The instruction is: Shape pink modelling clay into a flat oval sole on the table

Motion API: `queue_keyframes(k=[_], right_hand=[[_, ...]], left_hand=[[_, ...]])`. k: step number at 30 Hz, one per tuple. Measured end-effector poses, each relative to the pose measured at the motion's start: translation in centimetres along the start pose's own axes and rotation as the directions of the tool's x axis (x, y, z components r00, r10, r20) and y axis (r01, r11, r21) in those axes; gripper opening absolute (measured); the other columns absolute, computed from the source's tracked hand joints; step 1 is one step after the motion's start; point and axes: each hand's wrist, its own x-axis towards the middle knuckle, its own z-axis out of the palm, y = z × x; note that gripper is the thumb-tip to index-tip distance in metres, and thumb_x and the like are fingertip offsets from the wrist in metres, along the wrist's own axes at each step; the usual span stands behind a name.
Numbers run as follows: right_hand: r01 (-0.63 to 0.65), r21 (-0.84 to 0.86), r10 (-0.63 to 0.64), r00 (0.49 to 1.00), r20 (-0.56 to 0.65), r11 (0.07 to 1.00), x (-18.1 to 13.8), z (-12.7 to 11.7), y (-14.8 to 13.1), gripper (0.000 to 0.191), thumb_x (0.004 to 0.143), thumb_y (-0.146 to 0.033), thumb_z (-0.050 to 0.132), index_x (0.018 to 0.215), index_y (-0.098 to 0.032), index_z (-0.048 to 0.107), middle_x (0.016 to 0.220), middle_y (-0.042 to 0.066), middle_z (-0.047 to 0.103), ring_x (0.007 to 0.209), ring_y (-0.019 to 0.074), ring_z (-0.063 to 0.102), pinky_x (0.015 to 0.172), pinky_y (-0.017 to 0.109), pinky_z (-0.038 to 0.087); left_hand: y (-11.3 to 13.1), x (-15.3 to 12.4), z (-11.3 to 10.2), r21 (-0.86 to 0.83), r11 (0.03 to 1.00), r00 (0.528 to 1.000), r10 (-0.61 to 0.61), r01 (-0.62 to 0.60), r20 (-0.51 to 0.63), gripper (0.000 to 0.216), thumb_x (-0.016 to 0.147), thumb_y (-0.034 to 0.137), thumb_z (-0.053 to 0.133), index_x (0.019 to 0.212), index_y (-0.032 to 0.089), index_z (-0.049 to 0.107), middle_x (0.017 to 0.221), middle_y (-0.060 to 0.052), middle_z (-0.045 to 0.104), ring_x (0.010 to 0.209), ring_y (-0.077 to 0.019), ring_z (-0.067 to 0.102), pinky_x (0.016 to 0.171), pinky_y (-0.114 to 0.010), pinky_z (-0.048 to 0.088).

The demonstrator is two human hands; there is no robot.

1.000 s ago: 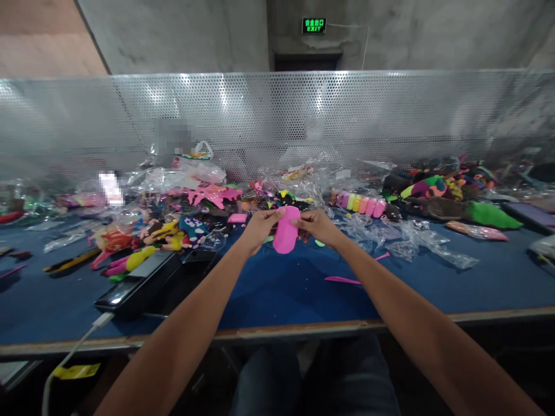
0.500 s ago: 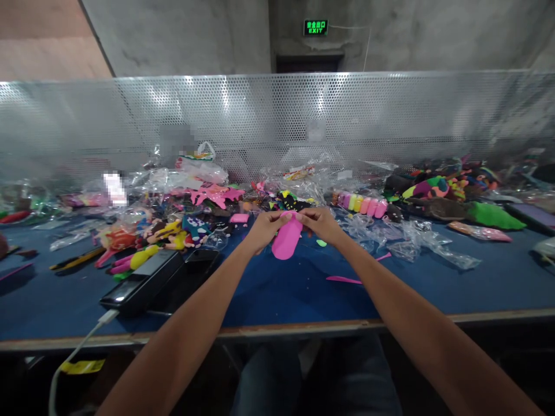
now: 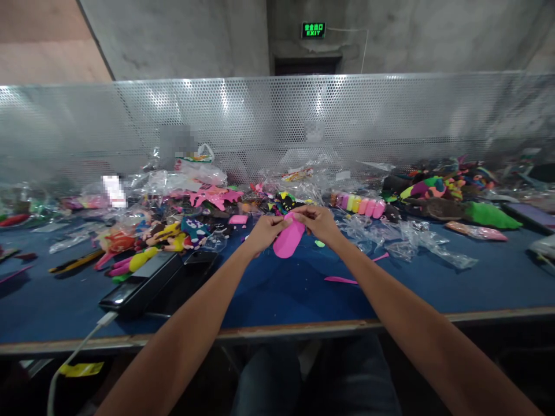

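Note:
Between both hands hangs a flat, rounded pink piece of modelling clay [image 3: 288, 240], tilted slightly and held above the blue table [image 3: 269, 294]. My left hand [image 3: 265, 232] pinches its upper left edge between thumb and fingers. At its upper right edge, my right hand [image 3: 319, 224] grips it the same way. Below my right forearm lies a pink plastic clay tool [image 3: 340, 280], partly covered by the arm. A small light-green bit [image 3: 319, 244] sits on the table near my right hand.
Left of my left forearm are a black power bank [image 3: 139, 283] with a white cable and a dark phone [image 3: 197, 263]. Colourful clay figures [image 3: 173, 231], clear plastic bags [image 3: 411, 240] and a row of coloured clay packs [image 3: 359, 203] crowd the back, before a perforated metal screen [image 3: 251, 110].
The pink clay piece is tilted a little more, and my right fingers have shifted slightly along its top edge. Both hands keep hold of it. The whole view has moved slightly.

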Motion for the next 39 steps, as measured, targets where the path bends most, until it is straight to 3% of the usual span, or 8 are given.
queue_keyframes(k=[3, 10, 14, 19, 21, 28, 34, 39], right_hand=[[-0.014, -0.011, 0.013, 0.999, -0.037, 1.0, 0.03, -0.07, 0.13, 0.04, 0.076, -0.05, 0.063, 0.096, -0.016, 0.071, 0.061, -0.001, 0.06, 0.041, 0.0088, 0.046, 0.042, 0.023, 0.036], [0.075, -0.135, -0.073, 0.997, 0.022, 0.988, 0.0, -0.28, 0.25, 0.038, 0.08, -0.044, 0.06, 0.106, -0.02, 0.071, 0.089, 0.005, 0.069, 0.058, 0.0112, 0.055, 0.047, 0.021, 0.041], [-0.023, -0.026, 0.023, 0.999, 0.023, 0.999, 0.04, -0.27, 0.12, 0.046, 0.076, -0.05, 0.063, 0.105, -0.016, 0.069, 0.07, 0.002, 0.064, 0.045, 0.0097, 0.05, 0.04, 0.022, 0.038], [-0.091, 0.218, 0.124, 0.982, -0.142, 0.972, 0.36, -0.29, 0.14, 0.042, 0.07, -0.053, 0.068, 0.088, -0.015, 0.067, 0.065, -0.001, 0.059, 0.043, 0.01, 0.049, 0.04, 0.025, 0.044], [-0.104, 0.286, 0.157, 0.973, -0.169, 0.953, 0.42, -0.32, 0.06, 0.043, 0.067, -0.054, 0.07, 0.087, -0.016, 0.067, 0.069, 0.0, 0.06, 0.049, 0.0107, 0.05, 0.041, 0.025, 0.046], [-0.197, 0.312, 0.209, 0.978, -0.004, 0.929, -0.03, 0.02, 0.11, 0.043, 0.058, -0.053, 0.078, 0.073, -0.014, 0.066, 0.061, -0.001, 0.057, 0.047, 0.0087, 0.046, 0.041, 0.023, 0.044], [-0.185, 0.256, 0.184, 0.983, 0.029, 0.949, -0.18, 0.07, 0.12, 0.039, 0.057, -0.048, 0.08, 0.068, -0.014, 0.066, 0.056, -0.003, 0.056, 0.041, 0.0072, 0.045, 0.04, 0.022, 0.042], [-0.178, 0.265, 0.172, 0.984, 0.048, 0.948, -0.14, 0.07, 0.26, 0.037, 0.06, -0.046, 0.079, 0.07, -0.013, 0.067, 0.054, -0.002, 0.055, 0.04, 0.0072, 0.046, 0.039, 0.021, 0.041]], left_hand=[[0.0, -0.09, 0.38, -0.041, 0.999, 1.0, 0.011, -0.01, 0.025, 0.042, 0.07, 0.054, 0.07, 0.069, 0.013, 0.06, 0.06, 0.004, 0.048, 0.054, -0.0068, 0.039, 0.052, -0.02, 0.028], [-0.14, -0.08, 0.54, -0.022, 0.999, 0.998, -0.045, 0.044, -0.049, 0.042, 0.072, 0.054, 0.067, 0.064, 0.014, 0.057, 0.056, 0.004, 0.044, 0.052, -0.0069, 0.035, 0.051, -0.021, 0.023], [-0.07, 0.02, 0.25, 0.044, 0.999, 0.999, -0.006, 0.008, -0.05, 0.043, 0.073, 0.054, 0.066, 0.061, 0.014, 0.056, 0.054, 0.004, 0.045, 0.05, -0.0066, 0.036, 0.049, -0.021, 0.024], [0.14, 0.18, 0.09, 0.015, 0.999, 0.993, 0.03, -0.028, -0.119, 0.053, 0.062, 0.044, 0.079, 0.102, 0.015, 0.063, 0.067, 0.001, 0.061, 0.057, -0.0114, 0.054, 0.053, -0.021, 0.039], [0.25, 0.19, 0.05, 0.037, 0.997, 0.977, 0.077, -0.071, -0.198, 0.054, 0.062, 0.042, 0.079, 0.104, 0.015, 0.061, 0.062, 0.003, 0.059, 0.051, -0.0104, 0.051, 0.049, -0.021, 0.038], [0.41, -0.03, 0.14, 0.184, 0.959, 0.938, 0.256, -0.216, -0.232, 0.034, 0.073, 0.039, 0.071, 0.097, 0.015, 0.066, 0.058, 0.004, 0.055, 0.048, -0.0079, 0.044, 0.049, -0.02, 0.034], [0.1, 0.11, 0.04, 0.196, 0.943, 0.927, 0.308, -0.268, -0.214, 0.033, 0.076, 0.042, 0.069, 0.097, 0.017, 0.072, 0.093, -0.007, 0.072, 0.085, -0.0181, 0.065, 0.078, -0.028, 0.048], [0.17, -0.1, -0.13, 0.273, 0.933, 0.922, 0.301, -0.233, -0.242, 0.035, 0.076, 0.044, 0.069, 0.099, 0.019, 0.074, 0.092, -0.006, 0.073, 0.073, -0.0157, 0.063, 0.066, -0.026, 0.047]])
